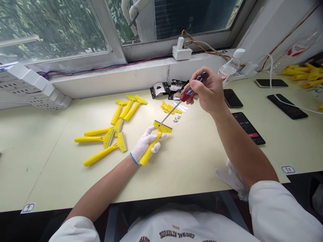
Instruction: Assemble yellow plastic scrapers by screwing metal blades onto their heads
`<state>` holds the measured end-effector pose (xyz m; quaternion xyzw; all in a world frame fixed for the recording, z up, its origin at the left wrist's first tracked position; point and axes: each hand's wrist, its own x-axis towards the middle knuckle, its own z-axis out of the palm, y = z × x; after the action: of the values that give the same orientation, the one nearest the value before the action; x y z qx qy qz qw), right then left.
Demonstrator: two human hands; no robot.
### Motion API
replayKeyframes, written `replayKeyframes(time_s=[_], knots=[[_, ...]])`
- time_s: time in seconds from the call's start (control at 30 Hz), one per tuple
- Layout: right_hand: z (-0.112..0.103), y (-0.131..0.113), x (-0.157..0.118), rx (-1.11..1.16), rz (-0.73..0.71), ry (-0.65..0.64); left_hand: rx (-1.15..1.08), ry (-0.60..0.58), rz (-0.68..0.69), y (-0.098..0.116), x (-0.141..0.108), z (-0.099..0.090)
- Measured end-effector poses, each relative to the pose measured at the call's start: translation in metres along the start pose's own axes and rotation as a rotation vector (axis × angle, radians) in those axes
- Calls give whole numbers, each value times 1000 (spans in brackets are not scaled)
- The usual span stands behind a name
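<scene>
My left hand (146, 143), in a white knit glove, is closed around a yellow scraper (150, 148) whose blade end points away from me. Bare and raised, my right hand (208, 90) grips the dark red handle of a screwdriver (189, 90). Its tip meets the left part of the scraper's head. Just beyond lie several small screws (177, 118), some yellow plastic pieces (169, 107) and white strips (182, 107). To the left rest several more yellow scrapers (101, 157), some with metal blades showing.
Black printed packets (159, 90) lie by the wall. Phones (248, 126) and a plastic bottle (230, 65) are on the right, near more yellow handles (309, 75). A loose white glove (230, 178) lies at the front edge. A white stacked object (32, 85) stands back left.
</scene>
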<state>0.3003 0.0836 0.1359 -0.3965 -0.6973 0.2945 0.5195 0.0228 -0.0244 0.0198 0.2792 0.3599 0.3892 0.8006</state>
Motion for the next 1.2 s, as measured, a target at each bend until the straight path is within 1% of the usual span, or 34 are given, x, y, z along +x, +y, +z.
replayKeyframes(time_s=[0.17, 0.3, 0.37, 0.5, 0.53, 0.6, 0.73, 0.8, 0.87, 0.93, 1.0, 1.07, 1.13, 1.2], knots=[[2, -17, -10, 29, -56, -36, -9, 13, 13, -1, 2, -2], [0, -39, -20, 1, -169, -141, -17, 51, 16, -2, 3, -1], [-2, -50, -24, -80, -193, -170, -13, 70, 13, -2, 3, 0], [-4, -64, -30, -385, -188, -83, 8, 72, 10, -1, 2, 2], [-4, -66, -31, -454, -188, -80, 13, 72, 10, -1, 2, 2], [-7, -70, -32, -532, -195, -128, 25, 84, 16, 0, 1, 3], [-19, -75, -30, -499, -265, -289, 65, 100, 38, 0, 1, 5], [-23, -77, -30, -485, -303, -322, 84, 87, 38, 0, 1, 6], [-22, -79, -30, -524, -298, -283, 96, 76, 35, 0, 1, 8], [-17, -80, -32, -595, -251, -215, 104, 70, 37, 1, 0, 9], [-11, -82, -36, -644, -195, -205, 103, 82, 39, 1, 0, 8], [-10, -84, -38, -629, -189, -275, 93, 110, 46, 1, 1, 6], [-13, -87, -39, -555, -239, -372, 90, 117, 54, 1, 2, 3], [-18, -90, -39, -486, -297, -427, 101, 99, 57, 0, 2, 2]])
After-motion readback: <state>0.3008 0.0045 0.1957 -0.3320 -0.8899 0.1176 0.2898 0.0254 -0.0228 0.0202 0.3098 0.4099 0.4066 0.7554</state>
